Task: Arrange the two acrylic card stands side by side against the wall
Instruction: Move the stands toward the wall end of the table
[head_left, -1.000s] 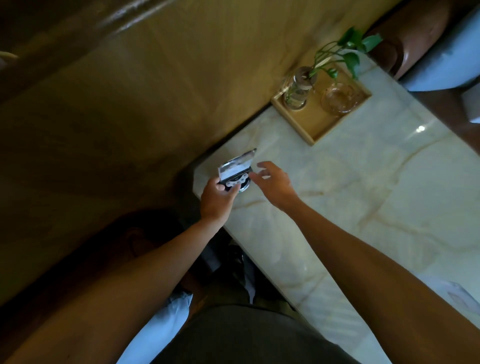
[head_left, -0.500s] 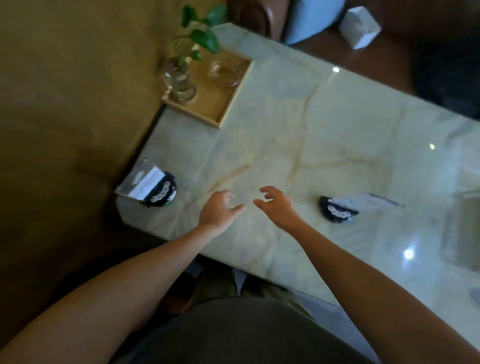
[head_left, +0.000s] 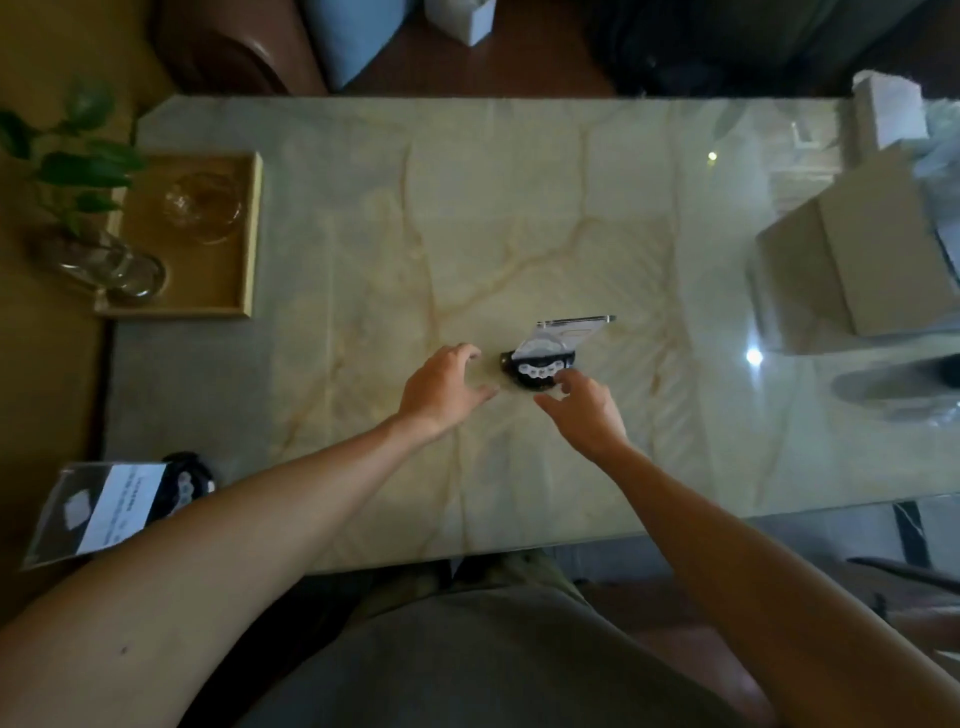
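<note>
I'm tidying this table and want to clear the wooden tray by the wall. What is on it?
On the wooden tray stand a glass vase holding a leafy plant cutting and a clear glass bowl. The bowl looks empty. The vase covers part of the tray floor.

A wooden tray (head_left: 250, 234) sits at the marble desk's (head_left: 519, 208) left edge, holding a glass bowl (head_left: 203, 207) and a glass vase (head_left: 111, 265) with a leafy plant (head_left: 72, 161). A cardboard box (head_left: 852, 260) rests on the right.

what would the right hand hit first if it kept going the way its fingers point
Most likely the black base of the card stand just ahead of the right hand; the fingers look nearly on it, though contact is unclear.
</note>
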